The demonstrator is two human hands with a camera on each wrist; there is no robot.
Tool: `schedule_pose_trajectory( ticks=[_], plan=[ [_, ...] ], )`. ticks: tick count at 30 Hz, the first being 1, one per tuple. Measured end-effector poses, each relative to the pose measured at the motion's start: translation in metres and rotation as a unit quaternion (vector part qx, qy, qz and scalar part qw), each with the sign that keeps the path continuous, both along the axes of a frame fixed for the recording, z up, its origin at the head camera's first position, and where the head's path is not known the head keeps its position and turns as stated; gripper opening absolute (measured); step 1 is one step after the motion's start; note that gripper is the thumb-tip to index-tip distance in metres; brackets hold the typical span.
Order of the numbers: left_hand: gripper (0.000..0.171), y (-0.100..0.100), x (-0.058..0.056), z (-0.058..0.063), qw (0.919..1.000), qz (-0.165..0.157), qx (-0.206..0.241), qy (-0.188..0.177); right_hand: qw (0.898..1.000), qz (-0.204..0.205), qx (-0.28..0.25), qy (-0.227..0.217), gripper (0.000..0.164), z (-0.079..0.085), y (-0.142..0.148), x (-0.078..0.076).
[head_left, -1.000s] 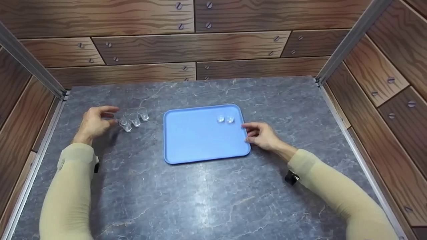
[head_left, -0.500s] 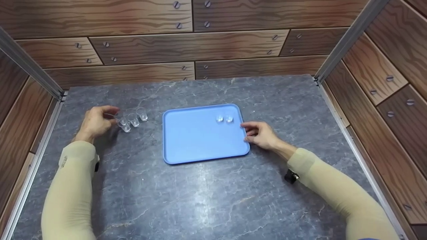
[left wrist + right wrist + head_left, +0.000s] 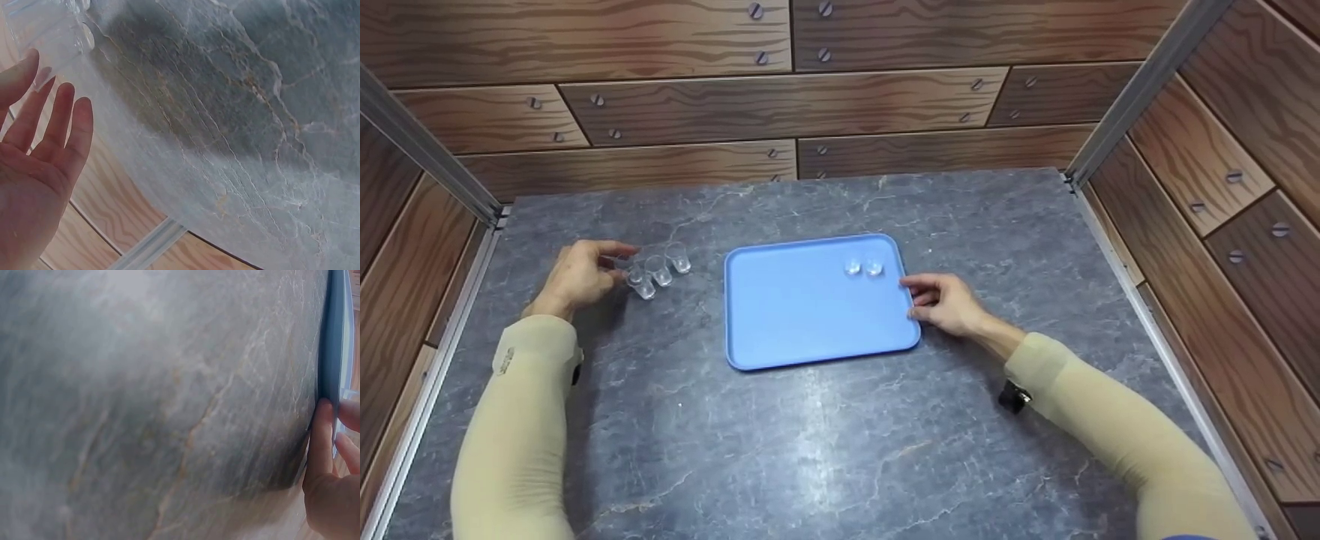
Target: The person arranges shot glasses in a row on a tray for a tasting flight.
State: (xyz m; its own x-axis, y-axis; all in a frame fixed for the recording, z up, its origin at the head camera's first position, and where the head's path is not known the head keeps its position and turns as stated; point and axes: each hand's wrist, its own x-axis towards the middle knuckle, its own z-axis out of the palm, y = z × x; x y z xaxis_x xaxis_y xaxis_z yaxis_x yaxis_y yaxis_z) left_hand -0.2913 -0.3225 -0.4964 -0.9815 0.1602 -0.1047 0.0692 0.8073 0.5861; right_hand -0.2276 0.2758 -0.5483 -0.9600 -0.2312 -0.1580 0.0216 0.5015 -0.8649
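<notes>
On the left of the table stands a small cluster of clear shot glasses (image 3: 660, 271). My left hand (image 3: 581, 275) reaches in at the cluster's left end, thumb and index finger apart at either side of the nearest glass. In the left wrist view, the thumb and index fingertips overlap the clear glass (image 3: 45, 34), and the other fingers (image 3: 79, 135) are loosely extended. My right hand (image 3: 949, 304) holds the right edge of a blue tray (image 3: 787, 307), its thumb and fingers at the rim. Two more shot glasses (image 3: 863, 267) stand near the tray's back right corner.
The grey marbled tabletop (image 3: 780, 450) surrounds the tray. Wood-patterned panels (image 3: 682, 112) close in the back and both sides, with metal rails (image 3: 1140, 97) at the corners.
My left hand has moved slightly right, its index finger now farther over the leftmost glass. The right hand stays at the tray's edge; the tray and its two glasses have not moved.
</notes>
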Motion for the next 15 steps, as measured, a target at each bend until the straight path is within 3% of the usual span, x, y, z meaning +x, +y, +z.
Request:
schedule_pose_trajectory(
  ticks=[8,15],
  plan=[
    [0.047,-0.016,0.012,0.004,0.9992,0.033,0.018,0.013,1.0,0.001,-0.012,-0.002,0.056,-0.001,-0.001,-0.001],
    [0.048,-0.016,0.026,0.026,0.9955,0.064,0.047,0.052,1.0,-0.003,-0.012,-0.005,0.056,-0.001,-0.001,0.0]
  ],
)
